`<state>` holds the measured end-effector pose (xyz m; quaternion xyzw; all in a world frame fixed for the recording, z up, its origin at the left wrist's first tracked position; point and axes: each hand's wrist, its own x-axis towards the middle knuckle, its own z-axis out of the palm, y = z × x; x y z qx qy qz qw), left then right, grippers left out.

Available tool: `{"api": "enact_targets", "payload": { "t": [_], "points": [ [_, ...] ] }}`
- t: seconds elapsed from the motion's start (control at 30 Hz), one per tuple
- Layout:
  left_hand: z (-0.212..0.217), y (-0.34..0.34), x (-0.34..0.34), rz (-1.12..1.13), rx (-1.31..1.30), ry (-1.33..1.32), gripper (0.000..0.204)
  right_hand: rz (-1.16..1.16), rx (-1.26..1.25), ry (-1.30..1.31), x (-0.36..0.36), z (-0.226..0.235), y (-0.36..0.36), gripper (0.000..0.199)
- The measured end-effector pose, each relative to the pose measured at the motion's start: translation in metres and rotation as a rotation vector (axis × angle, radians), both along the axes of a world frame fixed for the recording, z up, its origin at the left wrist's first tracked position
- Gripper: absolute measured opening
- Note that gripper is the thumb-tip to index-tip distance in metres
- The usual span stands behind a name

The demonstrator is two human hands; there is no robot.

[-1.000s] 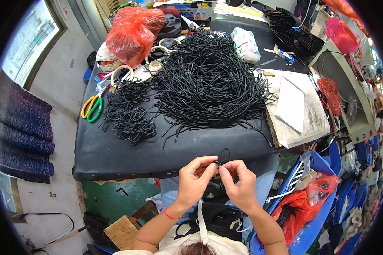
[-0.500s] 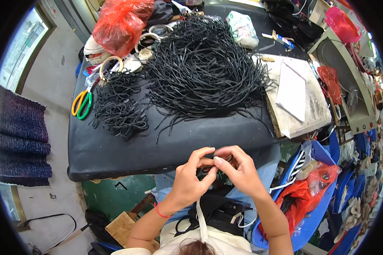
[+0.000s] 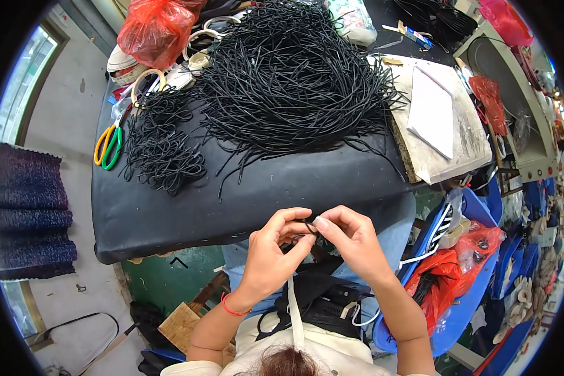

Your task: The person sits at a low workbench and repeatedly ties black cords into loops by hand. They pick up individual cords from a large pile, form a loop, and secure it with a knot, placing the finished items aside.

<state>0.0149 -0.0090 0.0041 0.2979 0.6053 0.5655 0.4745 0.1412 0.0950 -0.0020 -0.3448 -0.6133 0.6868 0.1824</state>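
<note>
Over my lap, just off the table's front edge, my left hand and my right hand meet with fingers bent. Between their fingertips is a thin black cord, looped; its ends are hard to make out. Both hands pinch it, the right with thumb against fingers. Beyond them a wide heap of black cords covers the middle of the table. A smaller pile of looped black cords lies left of it.
Scissors with yellow and green handles lie at the table's left. A red plastic bag is behind them. To the right, a worn board carries white paper. A blue tub with red bags stands by my right arm.
The view has shifted slightly, so the table things sit higher and more to the left. My fingertips have drawn a little apart, and the cord between them shows more plainly.
</note>
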Motion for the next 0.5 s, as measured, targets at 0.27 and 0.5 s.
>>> {"api": "enact_targets", "payload": {
  "t": [0.27, 0.5],
  "points": [
    [-0.003, -0.001, 0.003, -0.026, -0.005, -0.150, 0.026, -0.094, 0.008, 0.037, -0.005, -0.002, -0.005, 0.016],
    [0.000, 0.000, 0.003, -0.033, -0.017, -0.150, 0.020, -0.310, -0.023, 0.118, -0.011, 0.008, -0.004, 0.017]
  ]
}}
